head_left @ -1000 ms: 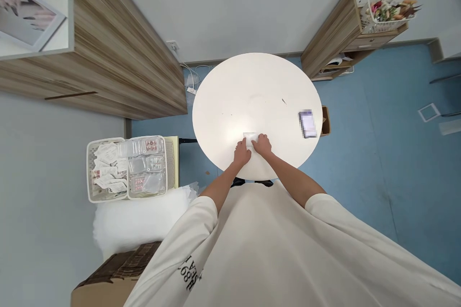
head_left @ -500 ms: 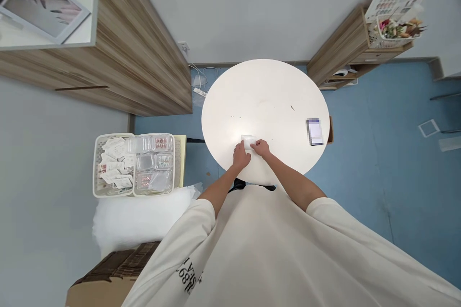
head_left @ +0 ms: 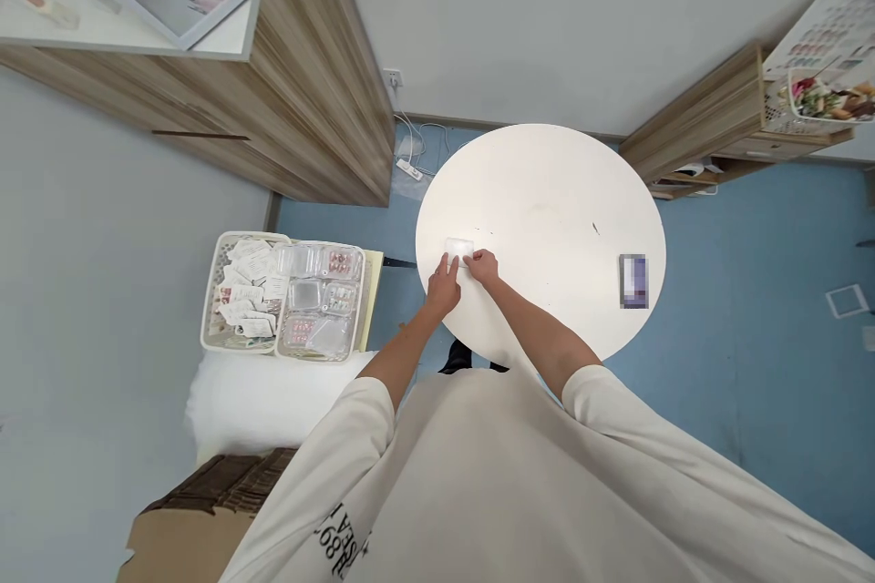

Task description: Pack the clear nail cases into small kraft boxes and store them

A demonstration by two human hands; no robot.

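A small white wrapped packet point(head_left: 459, 248) lies on the white oval table point(head_left: 547, 173), near its left front edge. My left hand point(head_left: 444, 287) holds the packet's near left side, fingers stretched along it. From the right, my right hand point(head_left: 484, 267) pinches the near right corner, its fingertips bent together. What is inside the wrapping is hidden.
Left of the table stand white baskets point(head_left: 361, 319) of clear boxes and paper packets. Below them lie a white wrapping roll point(head_left: 263, 401) and a cardboard box point(head_left: 184, 547). A blurred dark-edged item point(head_left: 633, 281) rests on the table's right. Cabinets point(head_left: 328, 109) flank the wall.
The view has shifted, so the table and cabinets sit farther right. Both hands remain at the packet; my left fingers are now closer to my right hand along its near edge.
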